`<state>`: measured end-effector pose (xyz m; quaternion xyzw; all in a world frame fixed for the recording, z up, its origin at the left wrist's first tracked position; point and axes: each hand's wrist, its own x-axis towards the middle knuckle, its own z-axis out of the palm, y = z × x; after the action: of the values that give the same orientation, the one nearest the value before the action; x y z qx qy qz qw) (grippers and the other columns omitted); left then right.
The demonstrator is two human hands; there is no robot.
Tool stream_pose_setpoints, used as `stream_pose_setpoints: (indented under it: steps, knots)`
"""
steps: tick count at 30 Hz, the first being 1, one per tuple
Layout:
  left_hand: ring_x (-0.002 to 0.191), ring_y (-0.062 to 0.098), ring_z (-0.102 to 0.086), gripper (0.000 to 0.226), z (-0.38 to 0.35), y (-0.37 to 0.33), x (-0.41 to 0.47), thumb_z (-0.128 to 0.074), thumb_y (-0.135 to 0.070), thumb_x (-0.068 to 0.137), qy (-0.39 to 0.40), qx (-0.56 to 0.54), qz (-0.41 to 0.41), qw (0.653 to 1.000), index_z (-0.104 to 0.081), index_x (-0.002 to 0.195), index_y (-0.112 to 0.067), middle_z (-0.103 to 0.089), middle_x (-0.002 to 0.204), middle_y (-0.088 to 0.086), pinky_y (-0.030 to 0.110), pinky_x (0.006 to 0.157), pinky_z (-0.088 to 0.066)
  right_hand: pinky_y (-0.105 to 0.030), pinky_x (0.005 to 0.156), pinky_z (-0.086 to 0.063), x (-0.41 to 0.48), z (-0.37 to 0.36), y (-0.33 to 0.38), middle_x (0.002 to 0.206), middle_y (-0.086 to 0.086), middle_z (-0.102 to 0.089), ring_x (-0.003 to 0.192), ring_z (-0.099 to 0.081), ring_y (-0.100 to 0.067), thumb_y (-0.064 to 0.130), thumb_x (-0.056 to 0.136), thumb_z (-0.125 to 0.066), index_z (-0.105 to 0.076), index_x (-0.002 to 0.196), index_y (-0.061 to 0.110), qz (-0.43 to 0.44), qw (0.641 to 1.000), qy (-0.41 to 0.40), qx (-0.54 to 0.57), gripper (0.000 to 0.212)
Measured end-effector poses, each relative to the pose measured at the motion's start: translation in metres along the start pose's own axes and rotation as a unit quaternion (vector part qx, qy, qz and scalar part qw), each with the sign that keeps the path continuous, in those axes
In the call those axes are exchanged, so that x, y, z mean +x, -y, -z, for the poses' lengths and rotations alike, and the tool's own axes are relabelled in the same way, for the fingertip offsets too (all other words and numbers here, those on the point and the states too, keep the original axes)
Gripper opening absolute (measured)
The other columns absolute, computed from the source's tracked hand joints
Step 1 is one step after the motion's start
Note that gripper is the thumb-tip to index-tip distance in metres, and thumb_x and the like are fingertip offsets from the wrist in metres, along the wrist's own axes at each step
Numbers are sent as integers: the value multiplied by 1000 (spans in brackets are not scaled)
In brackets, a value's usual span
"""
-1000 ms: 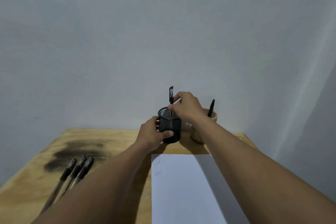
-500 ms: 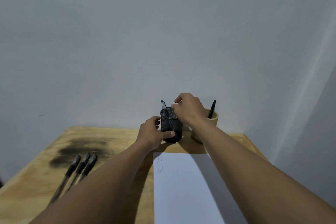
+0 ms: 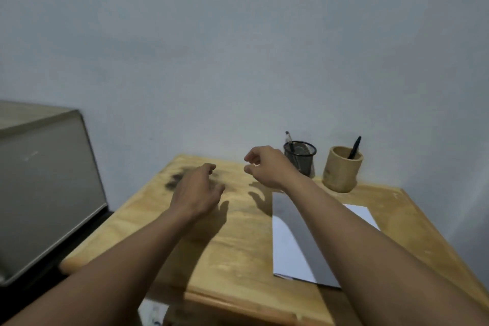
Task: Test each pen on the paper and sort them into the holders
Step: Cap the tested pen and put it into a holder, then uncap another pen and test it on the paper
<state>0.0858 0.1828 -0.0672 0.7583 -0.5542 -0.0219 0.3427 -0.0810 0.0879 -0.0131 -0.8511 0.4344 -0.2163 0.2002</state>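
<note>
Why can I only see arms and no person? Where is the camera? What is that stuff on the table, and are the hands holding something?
The camera sits on the person's head and looks forward and down, so you see only their two arms, as if through their eyes. There is no machine here, just bare hands. The left hand and the right hand hover over a wooden table, and both hold nothing. On the table lies a white sheet of paper. At the back stand two holders: a black mesh cup with a pen in it, and a wooden cup with a black pen in it. A grey box is at the left.
</note>
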Motion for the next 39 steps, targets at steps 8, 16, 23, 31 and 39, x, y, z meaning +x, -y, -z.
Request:
stream_pose_setpoints:
  steps: [8,16,23,31,39]
  knots:
    - [107,25,-62,44,25,33,-52,-65,-41,82,-14,45,37,998,-61,122,-23,-67,118,2,41,86,-52,-39,86,-57,-21,-71,41,109,-1,-70,97,-68,-23,18,94,-57,-68,117,29,68,994,85,-5,28]
    - [134,23,-40,44,16,47,-73,-59,-49,87,-13,107,44,993,-63,125,-26,-53,141,0,44,106,-39,-41,96,-51,-20,-97,44,131,-5,-65,117,-60,-29,12,99,-50,-65,130,23,129,981,121,-78,36]
    - [138,21,-33,30,13,46,-78,-60,-45,90,-40,119,36,991,-71,113,-30,-49,145,-1,45,109,-32,-41,89,-52,-14,-102,36,120,-4,-63,107,-60,-26,15,99,-57,-69,109,21,153,979,105,-85,16]
    - [117,18,-46,23,18,32,-79,-55,-45,94,-89,170,-16,981,-73,103,-33,-71,102,-11,43,100,-31,-43,76,-53,-29,-90,24,105,3,-60,90,-58,-22,19,101,-50,-61,102,26,159,983,52,-80,13]
    - [104,16,-51,20,24,2,-59,-64,-49,87,-134,98,-74,983,-69,101,-35,-71,88,-17,37,89,-33,-48,79,-51,-43,-54,15,103,-6,-61,96,-57,-31,10,98,-53,-59,109,17,131,982,-22,-136,15]
